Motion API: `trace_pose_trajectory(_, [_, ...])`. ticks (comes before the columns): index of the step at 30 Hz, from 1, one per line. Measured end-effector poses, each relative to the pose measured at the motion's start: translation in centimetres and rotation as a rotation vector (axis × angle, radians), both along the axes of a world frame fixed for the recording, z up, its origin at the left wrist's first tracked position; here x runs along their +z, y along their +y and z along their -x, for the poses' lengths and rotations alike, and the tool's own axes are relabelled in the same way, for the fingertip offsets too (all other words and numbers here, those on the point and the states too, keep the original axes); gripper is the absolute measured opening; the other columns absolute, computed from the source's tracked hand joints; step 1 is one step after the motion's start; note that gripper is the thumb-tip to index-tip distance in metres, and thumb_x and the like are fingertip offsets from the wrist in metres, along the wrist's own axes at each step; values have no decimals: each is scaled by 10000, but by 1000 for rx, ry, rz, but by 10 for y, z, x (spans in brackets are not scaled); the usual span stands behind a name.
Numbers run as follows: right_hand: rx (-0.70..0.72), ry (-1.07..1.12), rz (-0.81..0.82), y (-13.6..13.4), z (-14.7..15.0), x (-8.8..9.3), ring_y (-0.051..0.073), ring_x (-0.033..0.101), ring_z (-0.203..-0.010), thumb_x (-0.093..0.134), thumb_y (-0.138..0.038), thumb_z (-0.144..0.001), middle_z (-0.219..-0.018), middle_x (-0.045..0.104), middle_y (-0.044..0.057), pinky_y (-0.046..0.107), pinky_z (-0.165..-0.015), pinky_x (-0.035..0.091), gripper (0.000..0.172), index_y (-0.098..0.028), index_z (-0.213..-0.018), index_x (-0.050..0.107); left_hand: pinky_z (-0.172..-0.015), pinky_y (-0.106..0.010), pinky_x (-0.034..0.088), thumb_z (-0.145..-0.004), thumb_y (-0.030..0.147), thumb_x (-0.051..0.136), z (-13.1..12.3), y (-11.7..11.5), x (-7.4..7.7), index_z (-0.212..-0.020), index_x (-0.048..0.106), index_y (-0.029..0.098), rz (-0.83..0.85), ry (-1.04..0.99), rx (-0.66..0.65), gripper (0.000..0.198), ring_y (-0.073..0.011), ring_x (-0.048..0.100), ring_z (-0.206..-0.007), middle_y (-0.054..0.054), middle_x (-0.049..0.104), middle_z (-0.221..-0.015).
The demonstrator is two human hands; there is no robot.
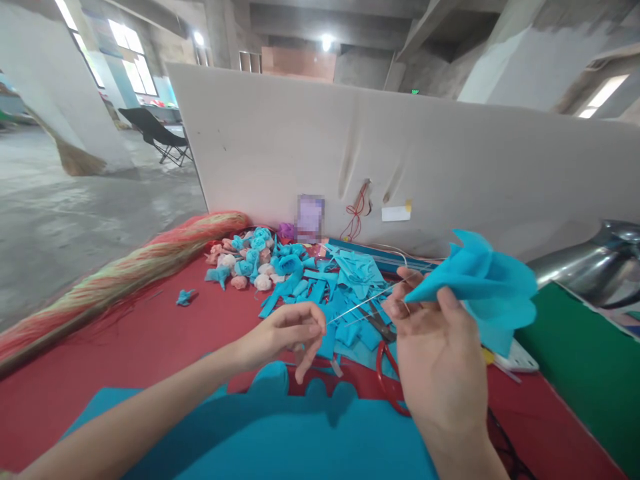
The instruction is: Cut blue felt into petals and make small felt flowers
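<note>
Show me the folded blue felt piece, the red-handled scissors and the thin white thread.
folded blue felt piece (pixel 480 287), head view, its middle.
red-handled scissors (pixel 380 373), head view, handle loop.
thin white thread (pixel 360 305), head view, mid-length.

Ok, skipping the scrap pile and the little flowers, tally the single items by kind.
Blue fabric flower, in right hand: 1
Thread, pinched by left hand: 1
Red-handled scissors: 1
Broom: 1
Steel kettle: 1
Total: 5

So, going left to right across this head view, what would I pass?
From the left: straw broom → stray blue scrap → heap of small felt flowers → left hand → thin wire → right hand → blue felt flower → steel jug.
</note>
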State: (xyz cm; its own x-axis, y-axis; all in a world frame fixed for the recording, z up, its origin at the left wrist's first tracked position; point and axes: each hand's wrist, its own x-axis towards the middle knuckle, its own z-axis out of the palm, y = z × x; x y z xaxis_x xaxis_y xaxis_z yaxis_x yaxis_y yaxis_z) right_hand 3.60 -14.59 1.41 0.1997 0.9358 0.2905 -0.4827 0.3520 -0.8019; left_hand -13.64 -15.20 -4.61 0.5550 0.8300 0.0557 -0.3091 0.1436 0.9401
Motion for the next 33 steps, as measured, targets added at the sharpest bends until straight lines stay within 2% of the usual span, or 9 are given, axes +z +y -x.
trace_pose_trajectory(3, [13, 7, 10, 0, -2, -1, 123, 556, -671, 673, -358, -676, -816, 598, 31, 234, -552, 476, 191, -188, -732, 606, -402, -172, 313, -838, 199, 466, -1, 1, -2, -817, 511, 151, -21, 18, -3, 68, -67, 529, -355, 42, 536, -519])
trace_pose_trajectory(6, [19, 9, 28, 2, -3, -4, 129, 569, -687, 670, -354, -682, -819, 610, 40, 230, -548, 486, 203, -177, -753, 601, -436, -181, 354, -827, 220, 488, -1, 1, -2, -824, 524, 155, -28, 27, 19, 74, -79, 556, -396, 44, 533, -529])
trace_pose_trajectory(12, [30, 33, 72, 5, 0, -8, 133, 585, -701, 688, -347, -658, -809, 626, 36, 227, -549, 500, 219, -175, -752, 589, -519, -211, 425, -817, 300, 513, -3, -2, 1, -762, 543, 135, -47, 121, 138, 176, -97, 597, -484, 10, 584, -622])
trace_pose_trajectory(22, [80, 37, 95, 4, 7, -11, 124, 584, -673, 711, -342, -637, -798, 625, 18, 221, -535, 504, 217, -178, -706, 587, -452, -180, 386, -821, 309, 506, -6, -7, 6, -707, 526, 139, -62, 166, 222, 205, -59, 525, -403, 42, 542, -528])
trace_pose_trajectory(25, [76, 37, 107, 4, 6, -9, 131, 580, -710, 714, -345, -626, -887, 619, 30, 228, -541, 500, 229, -178, -722, 589, -431, -171, 365, -813, 306, 513, -5, -6, 7, -707, 534, 140, -58, 182, 236, 198, -47, 496, -377, 45, 532, -513])
trace_pose_trajectory(28, [20, 22, 83, 3, 3, -8, 132, 561, -748, 694, -363, -639, -968, 589, 34, 230, -540, 492, 236, -180, -743, 586, -409, -171, 355, -801, 282, 519, 3, -3, 15, -713, 560, 136, -90, 151, 316, 176, -59, 493, -380, 34, 529, -500])
trace_pose_trajectory(30, [-10, -46, 18, 5, 5, -12, 126, 547, -736, 666, -351, -680, -905, 582, 20, 232, -542, 485, 194, -189, -750, 584, -398, -167, 351, -795, 252, 512, 14, 1, 26, -723, 573, 139, -126, 107, 421, 148, -60, 483, -380, 34, 524, -500])
trace_pose_trajectory(33, [75, -229, -107, 17, 18, -25, 131, 546, -755, 620, -282, -750, -847, 583, -1, 255, -585, 491, 100, -217, -816, 583, -374, -161, 348, -762, 217, 523, 35, 7, 46, -692, 554, 149, -167, -5, 584, 102, -52, 456, -351, 49, 491, -482])
